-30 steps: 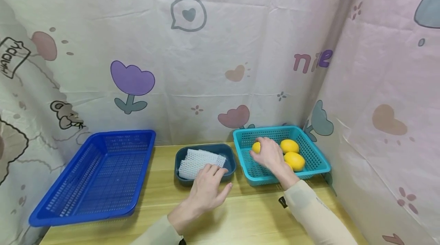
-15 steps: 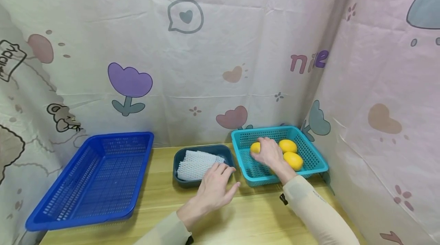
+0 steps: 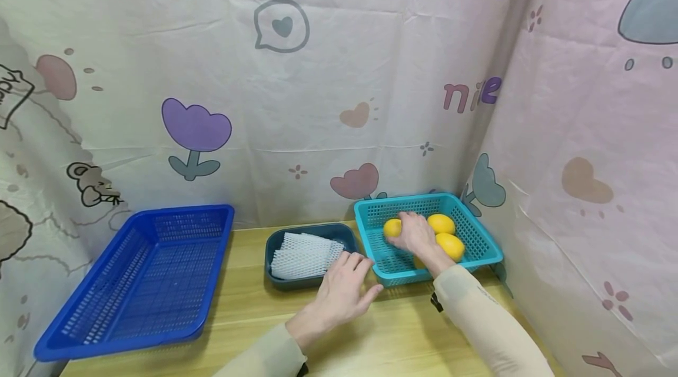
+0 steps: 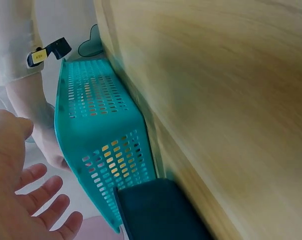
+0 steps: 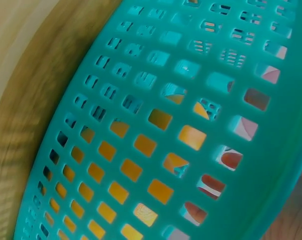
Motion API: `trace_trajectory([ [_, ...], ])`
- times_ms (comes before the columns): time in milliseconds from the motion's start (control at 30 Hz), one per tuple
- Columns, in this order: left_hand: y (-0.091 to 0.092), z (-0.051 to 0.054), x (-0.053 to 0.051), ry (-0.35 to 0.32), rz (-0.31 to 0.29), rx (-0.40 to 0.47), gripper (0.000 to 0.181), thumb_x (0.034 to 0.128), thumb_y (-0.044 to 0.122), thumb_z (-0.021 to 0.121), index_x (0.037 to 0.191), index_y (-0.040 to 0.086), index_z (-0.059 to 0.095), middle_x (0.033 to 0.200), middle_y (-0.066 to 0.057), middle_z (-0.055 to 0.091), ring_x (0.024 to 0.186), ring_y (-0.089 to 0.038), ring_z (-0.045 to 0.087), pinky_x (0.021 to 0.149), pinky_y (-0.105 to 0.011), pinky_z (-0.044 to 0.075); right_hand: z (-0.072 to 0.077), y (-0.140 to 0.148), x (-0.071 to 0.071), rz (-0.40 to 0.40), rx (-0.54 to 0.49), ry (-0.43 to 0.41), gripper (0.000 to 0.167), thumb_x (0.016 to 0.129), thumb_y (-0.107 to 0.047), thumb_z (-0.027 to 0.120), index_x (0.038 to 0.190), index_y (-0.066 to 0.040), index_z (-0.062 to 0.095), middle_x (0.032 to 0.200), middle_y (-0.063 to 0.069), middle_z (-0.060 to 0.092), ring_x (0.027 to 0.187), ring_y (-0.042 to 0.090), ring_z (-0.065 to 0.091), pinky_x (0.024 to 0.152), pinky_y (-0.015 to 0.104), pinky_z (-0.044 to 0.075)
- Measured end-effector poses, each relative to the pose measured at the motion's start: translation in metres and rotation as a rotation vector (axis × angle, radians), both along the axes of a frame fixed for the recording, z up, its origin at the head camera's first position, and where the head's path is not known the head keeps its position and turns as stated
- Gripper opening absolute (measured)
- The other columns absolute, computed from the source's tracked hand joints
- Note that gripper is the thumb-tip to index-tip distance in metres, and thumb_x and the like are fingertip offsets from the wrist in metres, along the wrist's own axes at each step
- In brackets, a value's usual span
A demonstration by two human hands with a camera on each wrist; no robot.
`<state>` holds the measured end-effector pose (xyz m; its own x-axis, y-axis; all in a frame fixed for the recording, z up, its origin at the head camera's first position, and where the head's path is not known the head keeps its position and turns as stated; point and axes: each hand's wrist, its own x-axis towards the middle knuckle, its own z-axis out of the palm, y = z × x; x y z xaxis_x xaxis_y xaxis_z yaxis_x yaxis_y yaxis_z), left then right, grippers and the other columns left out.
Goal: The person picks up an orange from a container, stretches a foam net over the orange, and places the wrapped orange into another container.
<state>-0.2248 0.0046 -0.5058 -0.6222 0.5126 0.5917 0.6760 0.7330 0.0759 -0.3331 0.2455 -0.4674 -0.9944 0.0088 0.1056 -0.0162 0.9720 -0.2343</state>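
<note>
My right hand [image 3: 416,236] reaches into the teal perforated basket [image 3: 389,277] and grips a yellow lemon [image 3: 391,227] at its left side, with the fingertips partly hidden. Two more lemons lie to its right, the back lemon [image 3: 442,224] and the front lemon [image 3: 451,246]; another shows partly under my wrist. My left hand [image 3: 343,289], fingers spread and holding nothing, hovers over the front right of a dark tray [image 3: 288,284] with white foam netting [image 3: 303,257] in it. In the right wrist view, the basket wall [image 5: 141,107] hides most of the hand and lemons.
A large blue perforated basket [image 3: 214,283] stands at the left of the wooden table [image 3: 365,342]. The dark tray sits between the two baskets, close to the teal one. A patterned curtain [image 3: 296,89] hangs behind and along the right.
My left hand has shifted right, from the front of the foam netting toward the teal basket. My right hand stays at the same lemon, and the view has turned slightly.
</note>
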Motion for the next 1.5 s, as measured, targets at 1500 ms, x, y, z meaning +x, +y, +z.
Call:
trace_trajectory([
  [1500,0.027,-0.011,-0.009,0.007,-0.046,-0.008,0.010,0.1061,0.030,0.079,0.112,0.024,0.075,0.116,0.006,0.070,0.102,-0.014,0.064,0.085,-0.028,0.057,-0.023,0.001,-0.039,-0.017,0.057,-0.172,0.080,0.093,-0.038,0.092,0.155,-0.003,0.055,0.133,0.023,0.072,0.113,0.038,0.069,0.107,0.060,0.061],
])
